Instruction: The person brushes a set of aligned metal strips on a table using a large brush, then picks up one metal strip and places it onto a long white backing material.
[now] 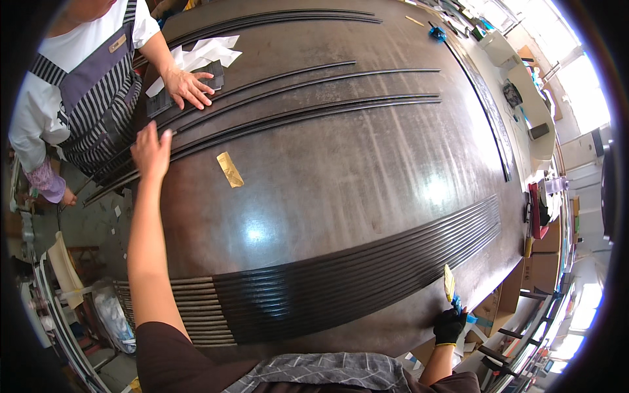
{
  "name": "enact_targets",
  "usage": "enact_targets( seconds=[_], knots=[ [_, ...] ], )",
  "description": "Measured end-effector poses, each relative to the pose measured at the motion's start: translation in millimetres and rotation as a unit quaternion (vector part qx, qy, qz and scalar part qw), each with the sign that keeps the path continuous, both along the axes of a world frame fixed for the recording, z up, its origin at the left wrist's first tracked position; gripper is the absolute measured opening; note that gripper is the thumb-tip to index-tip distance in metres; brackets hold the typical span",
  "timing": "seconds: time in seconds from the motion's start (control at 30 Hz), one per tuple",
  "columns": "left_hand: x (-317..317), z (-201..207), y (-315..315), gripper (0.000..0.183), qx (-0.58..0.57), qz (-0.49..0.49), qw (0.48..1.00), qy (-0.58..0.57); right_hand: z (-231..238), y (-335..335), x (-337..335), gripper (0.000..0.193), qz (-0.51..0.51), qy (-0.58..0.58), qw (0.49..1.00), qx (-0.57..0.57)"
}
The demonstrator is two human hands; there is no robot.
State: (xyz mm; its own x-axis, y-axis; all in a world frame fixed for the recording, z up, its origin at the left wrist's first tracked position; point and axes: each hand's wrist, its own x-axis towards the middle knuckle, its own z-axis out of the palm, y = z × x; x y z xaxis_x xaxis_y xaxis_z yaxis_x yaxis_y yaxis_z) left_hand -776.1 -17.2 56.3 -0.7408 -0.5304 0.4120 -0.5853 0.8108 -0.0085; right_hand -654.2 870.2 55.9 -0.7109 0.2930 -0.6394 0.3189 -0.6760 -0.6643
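My bare left hand [152, 149] reaches across to the far left, slightly blurred, over the left ends of long thin dark rods [314, 121]. Its thumb and fingers look apart, and no rod is plainly gripped. At the lower right my right hand [451, 325], in a black glove, is closed on a brush [449, 281] with a pale yellow head and blue near the grip. The brush is close to the right part of a row of dark strips [354, 275] laid side by side. Their left ends are bare and tan.
Across the table, a co-worker in a striped apron [105, 105] rests a spread hand [188, 87] beside a dark flat piece and white paper [213, 52]. A tan tape piece [230, 169] lies on the dark table [367, 177]. Cardboard boxes [540, 268] stand at the right.
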Motion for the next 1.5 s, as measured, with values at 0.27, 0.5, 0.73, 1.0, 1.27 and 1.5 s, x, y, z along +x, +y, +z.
enact_targets(
  seconds=[0.27,0.5,0.73,1.0,1.27,1.5],
  knots=[
    [-185.6,15.3,206.7,0.041,0.209,-0.316,0.924,-0.048,-8.7,14.7,3.3,0.041,-0.031,-0.036,0.999,0.016],
    [-217.5,9.8,248.3,0.05,0.24,-0.182,0.942,-0.148,-5.1,-0.7,-2.3,0.053,-0.099,-0.056,0.994,0.003],
    [-230.1,11.1,254.3,0.055,0.241,-0.148,0.943,-0.179,-18.5,15.8,4.5,0.037,-0.077,-0.034,0.996,0.021],
    [-239.6,13.1,262.0,0.056,0.224,-0.139,0.939,-0.222,-14.5,7.2,3.7,0.03,-0.06,0.01,0.998,-0.028],
    [-236.9,16.5,265.2,0.062,0.226,-0.137,0.938,-0.224,-23.2,22.2,14.1,0.026,-0.04,0.046,0.998,-0.035],
    [-215.8,76.4,323.2,0.079,0.236,-0.235,0.924,-0.188,-21.4,18.1,12.1,0.025,-0.042,0.057,0.992,-0.105]
  ],
)
